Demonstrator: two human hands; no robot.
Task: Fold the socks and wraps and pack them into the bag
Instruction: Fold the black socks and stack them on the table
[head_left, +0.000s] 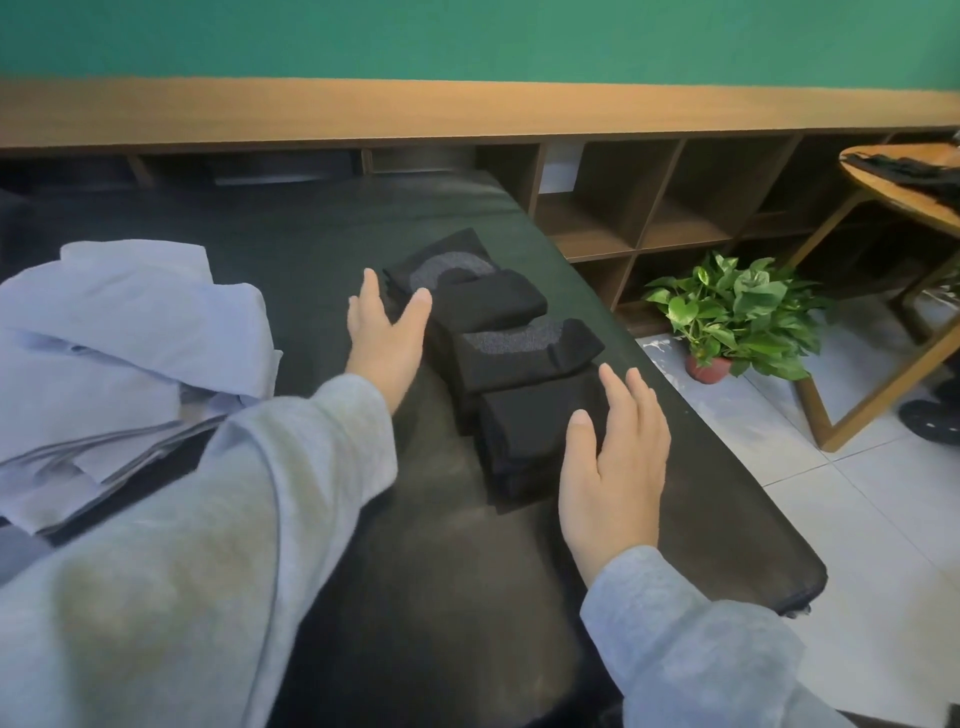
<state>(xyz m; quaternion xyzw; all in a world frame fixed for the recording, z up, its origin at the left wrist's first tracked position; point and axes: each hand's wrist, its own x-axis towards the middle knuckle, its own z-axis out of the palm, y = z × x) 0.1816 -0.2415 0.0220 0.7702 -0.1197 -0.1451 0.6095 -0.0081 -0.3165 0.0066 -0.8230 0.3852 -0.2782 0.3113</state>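
We see a row of folded black socks with grey heel patches (498, 358) lying on a dark padded tabletop (322, 249), running diagonally near its right edge. Left hand (385, 332) has fingers straight, spread beside the row's far end, gripping nothing. Right hand (613, 462) is flat, fingers straight, resting at the nearest folded black bundle (530, 431). Crumpled pale blue cloth (119, 332) sits left. Green potted plant (737, 312) on floor, right.
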